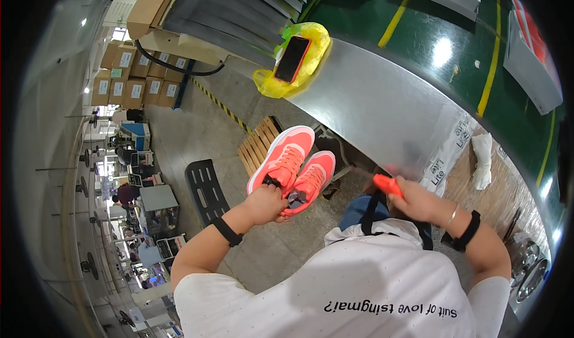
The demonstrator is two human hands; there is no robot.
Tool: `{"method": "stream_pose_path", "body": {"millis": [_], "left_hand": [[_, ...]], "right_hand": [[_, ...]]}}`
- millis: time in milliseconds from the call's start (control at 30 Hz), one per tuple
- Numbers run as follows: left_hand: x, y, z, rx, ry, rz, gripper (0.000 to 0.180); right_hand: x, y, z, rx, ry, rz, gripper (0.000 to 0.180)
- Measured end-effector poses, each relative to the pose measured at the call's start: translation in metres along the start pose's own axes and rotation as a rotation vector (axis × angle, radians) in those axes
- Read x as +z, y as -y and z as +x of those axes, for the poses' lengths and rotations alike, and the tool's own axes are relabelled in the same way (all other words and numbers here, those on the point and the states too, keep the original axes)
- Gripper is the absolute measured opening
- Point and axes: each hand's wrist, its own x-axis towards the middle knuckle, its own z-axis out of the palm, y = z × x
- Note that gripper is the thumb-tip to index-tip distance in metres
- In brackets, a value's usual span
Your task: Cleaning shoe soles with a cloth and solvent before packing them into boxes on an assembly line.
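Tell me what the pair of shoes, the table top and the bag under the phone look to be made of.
Pair of shoes, held by the left hand: likely knit or mesh fabric, matte coral, with paler soles that look like foam or rubber. Table top: sheet metal, probably steel; grey, with a soft blurred sheen. Bag under the phone: thin yellow plastic film, crinkled and slightly translucent.

The person wears a white short-sleeved T-shirt (359,290) sprinkled with tiny dark dots, with a line of black lettering printed across the chest. Black straps (372,213) run down over its front above blue denim (359,209) at the lap. A black band (227,231) circles the left wrist; the right wrist carries a black band (468,233) and a thin silver bangle (451,216).
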Motion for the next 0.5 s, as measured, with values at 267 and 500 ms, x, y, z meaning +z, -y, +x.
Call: {"method": "stream_pose_path", "body": {"millis": [267,500], "left_hand": [[0.007,0.012,0.017,0.019,0.035,0.026,0.035],[0.009,0.004,0.03,0.09,0.021,0.066,0.031]], "right_hand": [[-0.007,0.063,-0.001,-0.122,0.203,0.138,0.033],[-0.013,0.08,0.014,-0.113,0.182,0.133,0.035]]}}
